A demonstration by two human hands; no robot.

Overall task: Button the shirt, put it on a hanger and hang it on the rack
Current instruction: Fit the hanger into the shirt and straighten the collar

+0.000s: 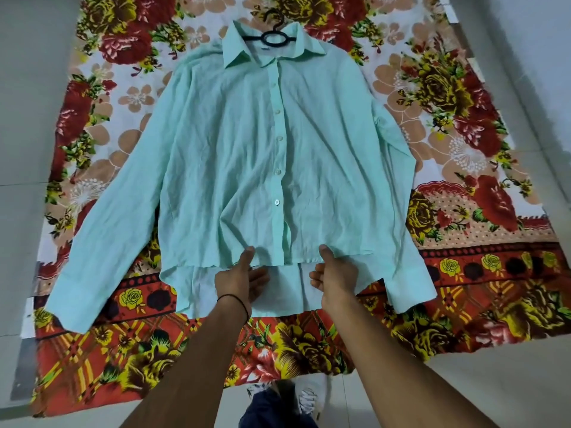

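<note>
both hands on the bottom hem of the buttoned shirt

my left hand (244,276) and right hand (333,273) each pinch the front hem, thumb on top, fingers under. the shirt (247,134) lies flat on the flowered sheet (463,103) with the hanger (275,37) poking out at the collar. if i tug the hem toward me, the hanger could slip out of the neck, i think. the sleeves spread almost to the sheet's edges, with bare floor (31,88) on both sides. i can't see the rack.

A floral sheet (463,118) covers the pale tiled floor (31,118).
</note>
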